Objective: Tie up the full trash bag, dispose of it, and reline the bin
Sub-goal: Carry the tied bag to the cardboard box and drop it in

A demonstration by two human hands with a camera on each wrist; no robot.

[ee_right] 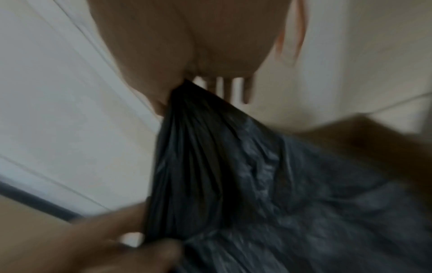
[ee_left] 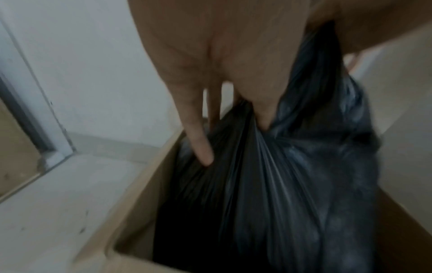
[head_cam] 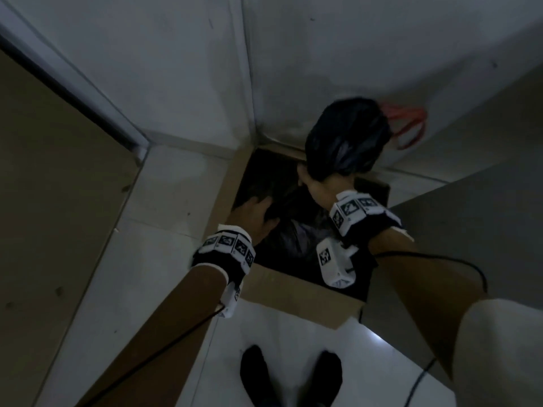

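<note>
A black trash bag [head_cam: 296, 230] sits inside an open cardboard box [head_cam: 293, 292] that stands in a wall corner. My right hand [head_cam: 318, 188] grips the bag's gathered neck, and the bunched top [head_cam: 346, 136] bulges out above my fist. Red drawstring loops [head_cam: 410, 124] hang to the right of that bunch. In the right wrist view the plastic [ee_right: 222, 166] runs taut down from my thumb [ee_right: 158, 103]. My left hand [head_cam: 255, 211] reaches into the box's left side. There its fingers [ee_left: 201, 147] and thumb pinch a fold of the bag [ee_left: 280, 184].
White walls meet just behind the box. A brown door [head_cam: 44, 201] with a dark frame stands on the left. A grey ledge [head_cam: 476, 207] rises to the right. My two feet [head_cam: 291, 374] stand on the pale tiled floor in front of the box. Cables trail from both wrists.
</note>
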